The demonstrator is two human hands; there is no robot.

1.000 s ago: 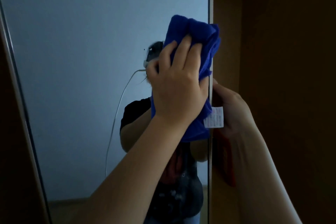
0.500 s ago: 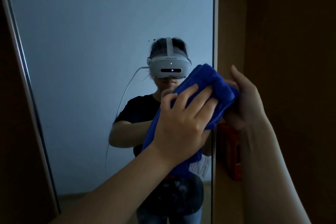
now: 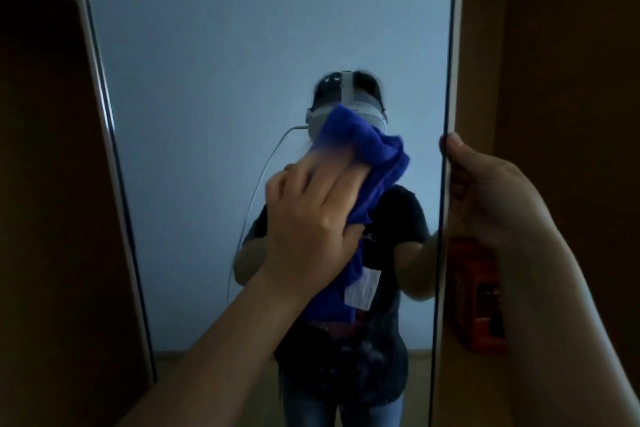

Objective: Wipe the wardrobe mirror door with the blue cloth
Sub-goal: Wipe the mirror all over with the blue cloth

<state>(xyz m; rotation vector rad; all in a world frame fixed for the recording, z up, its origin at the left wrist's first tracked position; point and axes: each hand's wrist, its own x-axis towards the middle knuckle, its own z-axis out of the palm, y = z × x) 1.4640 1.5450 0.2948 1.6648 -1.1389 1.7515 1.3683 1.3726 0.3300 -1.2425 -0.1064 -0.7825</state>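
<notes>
Left hand (image 3: 308,215) bunching blue cloth (image 3: 367,170) against mirror door (image 3: 242,45), frame centre; right hand (image 3: 485,191) gripping door's right edge.

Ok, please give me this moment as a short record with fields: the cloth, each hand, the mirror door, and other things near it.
cloth: blue cloth, bunched, pressed on the glass, white tag hanging at its lower end
left hand: left hand grips the cloth near the middle of the mirror; fingers blurred
right hand: right hand holds the right edge of the mirror door
mirror shows: a person's reflection
beside door: red object behind the right edge, inside the wardrobe
</notes>
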